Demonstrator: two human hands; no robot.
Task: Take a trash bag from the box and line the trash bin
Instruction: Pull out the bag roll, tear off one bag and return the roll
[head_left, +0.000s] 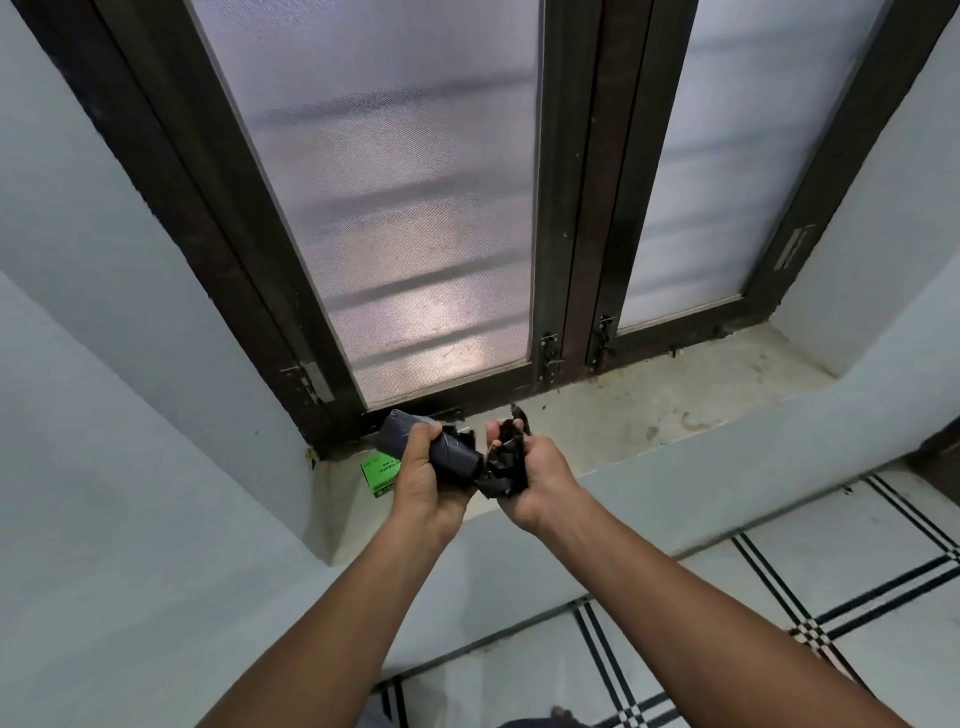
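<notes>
My left hand (426, 480) grips a black roll of trash bags (452, 457) held above the window sill. Just to its right, my right hand (535, 480) is closed on the crumpled loose end of a black trash bag (503, 467), which still joins the roll. A green box (382, 472) lies on the sill behind and below my left hand, partly hidden by it. No trash bin is in view.
A concrete window sill (649, 415) runs under a dark-framed window (571, 208) with frosted panes. Pale walls stand at the left and right. White floor tiles with black lines (779, 587) lie at the lower right.
</notes>
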